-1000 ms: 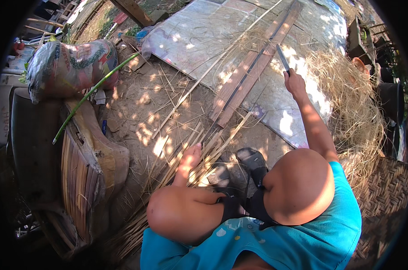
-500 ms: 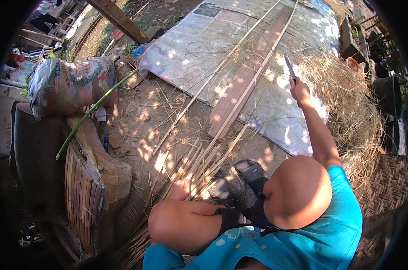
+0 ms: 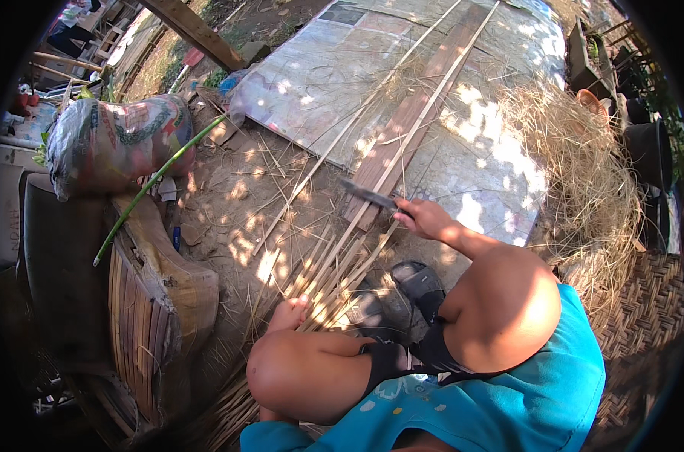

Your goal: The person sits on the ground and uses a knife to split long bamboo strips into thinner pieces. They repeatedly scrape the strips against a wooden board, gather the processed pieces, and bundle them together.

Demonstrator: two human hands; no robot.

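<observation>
My right hand (image 3: 426, 218) is closed around the dark handle of a knife (image 3: 366, 194). Its blade points left and lies across a long bamboo strip (image 3: 441, 89), over the near end of a brown wooden plank (image 3: 391, 162). That strip runs along the plank toward my left hand (image 3: 287, 313). Low beside my left knee, the left hand has its fingers closed at the near ends of a bundle of split bamboo strips (image 3: 328, 273). Its grip is partly hidden among the strips, but it appears to hold the long one.
Pale sheeting (image 3: 296, 98) lies under the plank, with a second long strip (image 3: 334, 143) on the left. Fine shavings (image 3: 575, 173) are heaped at right beside a woven mat (image 3: 636, 339). A stuffed sack (image 3: 119, 139), a green stem (image 3: 157, 181) and a worn seat (image 3: 183, 294) stand left.
My right hand has swung left and nearer with the knife, from over the sheeting to the strip on the plank. The left hand has shifted slightly left.
</observation>
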